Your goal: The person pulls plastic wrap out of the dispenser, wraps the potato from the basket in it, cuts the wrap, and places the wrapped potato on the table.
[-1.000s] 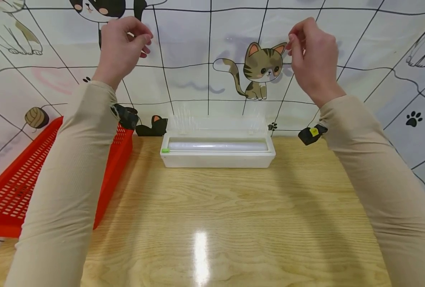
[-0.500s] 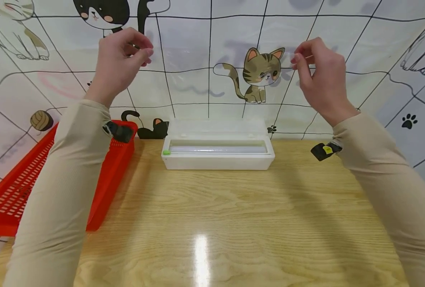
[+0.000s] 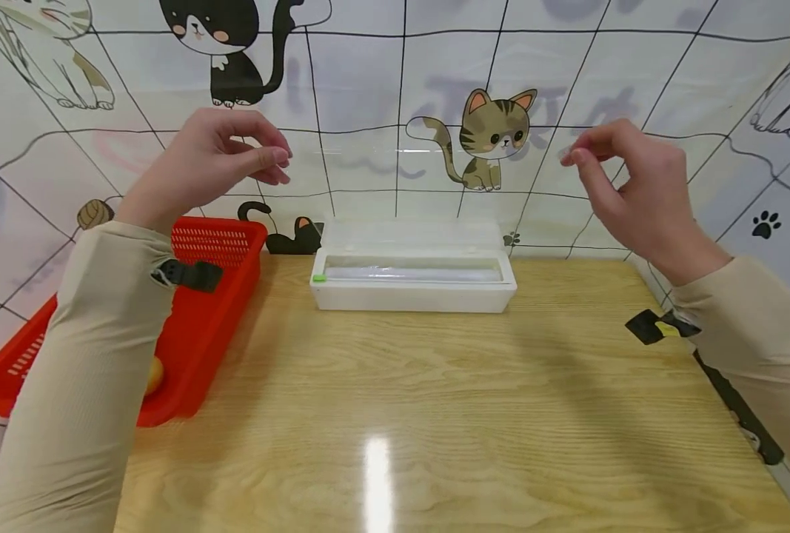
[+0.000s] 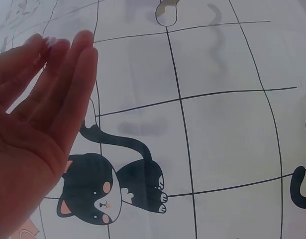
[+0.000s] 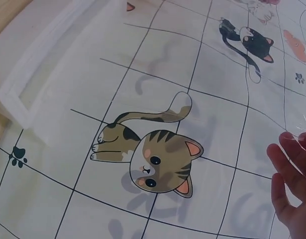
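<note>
Clear cling film [image 3: 564,152] shows as a small crinkled edge at the right fingertips, with faint glints across the space between the hands. My left hand [image 3: 224,155] pinches the film between thumb and fingers; in the left wrist view a shiny bit of cling film [image 4: 51,42] sits at its fingertips. At the right, my right hand [image 3: 634,185] pinches the other end, and shiny creases of film show by its fingers in the right wrist view. Below and between the hands stands a white cling film box [image 3: 413,299], lid raised, with a film roll [image 3: 411,274] inside.
A green slider [image 3: 319,278] sits at the box's left end. Left on the wooden table [image 3: 401,400] is a red basket [image 3: 235,296], partly behind the left sleeve, with a yellow-orange round thing [image 3: 155,375] in it. A cat-patterned sheet [image 3: 368,89] covers the back.
Both hands have come down and spread apart, the right one moving furthest right. Clear streaks rising from the box's lid a second ago no longer show. The box has stayed in place.
</note>
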`<control>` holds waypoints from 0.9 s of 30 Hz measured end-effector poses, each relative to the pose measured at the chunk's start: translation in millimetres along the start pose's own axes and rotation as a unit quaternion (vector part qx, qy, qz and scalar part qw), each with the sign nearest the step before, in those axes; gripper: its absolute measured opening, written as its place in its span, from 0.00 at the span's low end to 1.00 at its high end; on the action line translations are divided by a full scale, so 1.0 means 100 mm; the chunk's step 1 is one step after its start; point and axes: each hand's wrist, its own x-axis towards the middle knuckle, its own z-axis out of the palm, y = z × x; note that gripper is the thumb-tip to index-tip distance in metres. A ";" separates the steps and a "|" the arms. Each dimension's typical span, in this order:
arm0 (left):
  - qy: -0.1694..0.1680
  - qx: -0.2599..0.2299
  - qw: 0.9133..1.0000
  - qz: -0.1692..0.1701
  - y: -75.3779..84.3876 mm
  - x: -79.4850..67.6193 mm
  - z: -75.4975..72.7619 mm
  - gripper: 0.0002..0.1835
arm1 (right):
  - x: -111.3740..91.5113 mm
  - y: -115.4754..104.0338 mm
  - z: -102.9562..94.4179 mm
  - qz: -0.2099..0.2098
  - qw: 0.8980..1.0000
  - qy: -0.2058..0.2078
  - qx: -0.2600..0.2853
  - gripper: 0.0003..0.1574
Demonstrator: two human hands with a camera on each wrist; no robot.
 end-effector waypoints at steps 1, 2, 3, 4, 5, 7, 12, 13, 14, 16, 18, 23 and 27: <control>-0.007 0.000 1.000 0.003 0.01 -0.02 0.01 0.08 | -0.04 -0.01 -0.02 -0.003 1.000 -0.005 0.005 0.11; -0.012 -0.002 1.000 0.008 0.03 -0.04 0.02 0.07 | -0.07 -0.02 -0.04 -0.007 1.000 -0.009 0.012 0.12; -0.017 -0.005 1.000 0.013 0.05 -0.05 0.02 0.06 | -0.10 -0.03 -0.05 -0.012 1.000 -0.012 0.022 0.12; -0.022 -0.010 1.000 0.018 0.07 -0.06 0.02 0.06 | -0.12 -0.03 -0.06 -0.016 0.999 -0.014 0.031 0.13; -0.026 -0.014 0.999 0.021 0.09 -0.08 0.02 0.05 | -0.14 -0.04 -0.07 -0.020 0.999 -0.019 0.039 0.13; -0.038 -0.024 0.999 0.029 0.13 -0.11 0.01 0.05 | -0.18 -0.05 -0.11 -0.025 0.998 -0.030 0.059 0.13; -0.070 -0.020 0.997 0.034 0.19 -0.22 -0.02 0.05 | -0.29 -0.08 -0.21 -0.018 0.990 -0.071 0.117 0.10; -0.077 -0.015 0.996 0.032 0.19 -0.25 -0.02 0.05 | -0.31 -0.08 -0.23 -0.017 0.989 -0.083 0.124 0.09; -0.083 -0.011 0.996 0.030 0.19 -0.27 -0.02 0.06 | -0.33 -0.09 -0.25 -0.013 0.986 -0.091 0.135 0.08; -0.106 -0.022 0.994 0.032 0.17 -0.33 -0.02 0.05 | -0.37 -0.11 -0.28 -0.008 0.982 -0.109 0.153 0.06; -0.132 -0.042 0.990 0.039 0.15 -0.38 0.00 0.05 | -0.41 -0.12 -0.30 -0.007 0.977 -0.124 0.172 0.06; -0.218 -0.120 0.967 0.047 0.06 -0.55 0.12 0.04 | -0.54 -0.16 -0.27 -0.024 0.960 -0.145 0.239 0.05; -0.273 -0.160 0.948 0.026 -0.03 -0.72 0.24 0.04 | -0.67 -0.18 -0.20 -0.033 0.944 -0.178 0.275 0.06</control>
